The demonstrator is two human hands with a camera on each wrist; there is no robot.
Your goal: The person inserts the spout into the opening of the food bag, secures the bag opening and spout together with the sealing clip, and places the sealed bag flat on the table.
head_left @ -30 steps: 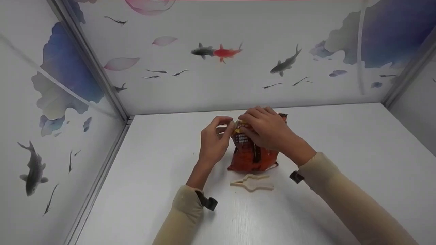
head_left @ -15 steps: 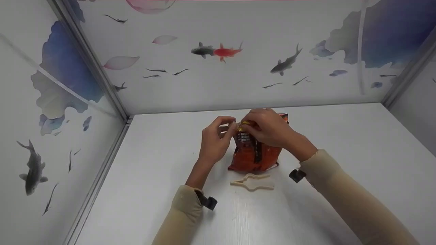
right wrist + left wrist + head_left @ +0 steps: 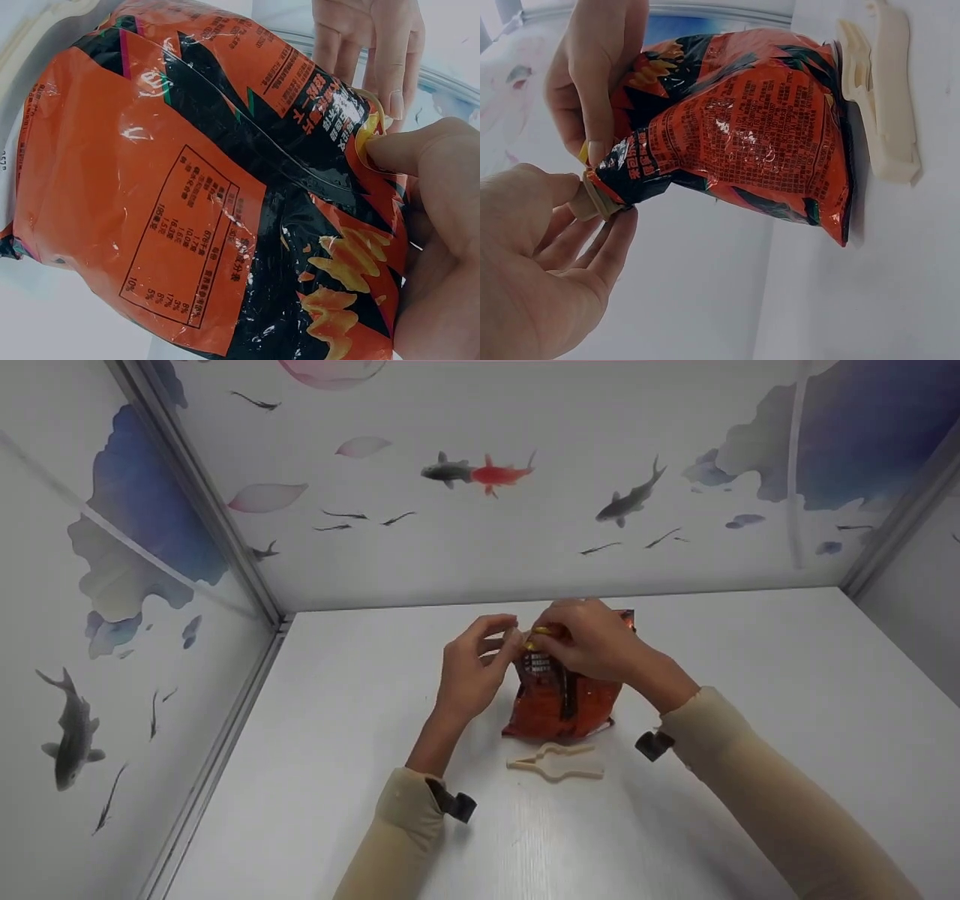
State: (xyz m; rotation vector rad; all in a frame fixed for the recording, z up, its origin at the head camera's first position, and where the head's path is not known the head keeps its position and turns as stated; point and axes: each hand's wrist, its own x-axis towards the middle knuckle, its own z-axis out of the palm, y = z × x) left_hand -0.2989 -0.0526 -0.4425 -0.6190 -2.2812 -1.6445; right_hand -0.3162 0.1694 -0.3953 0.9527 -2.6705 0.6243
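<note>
A crinkled orange and black snack bag stands at the back of the white table. At its gathered upper corner, my left hand pinches a small beige piece between thumb and fingers; it looks like a clip's end or a spout, mostly covered. My right hand grips the bag's top edge, the thumb pressed on a yellow strip. The fingers behind the bag are hidden. A beige forked clip lies on the table just in front of the bag, untouched by either hand.
The white tabletop meets a back panel printed with fish and petals, close behind the bag. Another printed panel with a metal rail borders the left side.
Over the last second my right hand has drawn in slightly and its fingers have curled tighter on the bag's top. The left hand has barely moved, and the forked clip lies unmoved.
</note>
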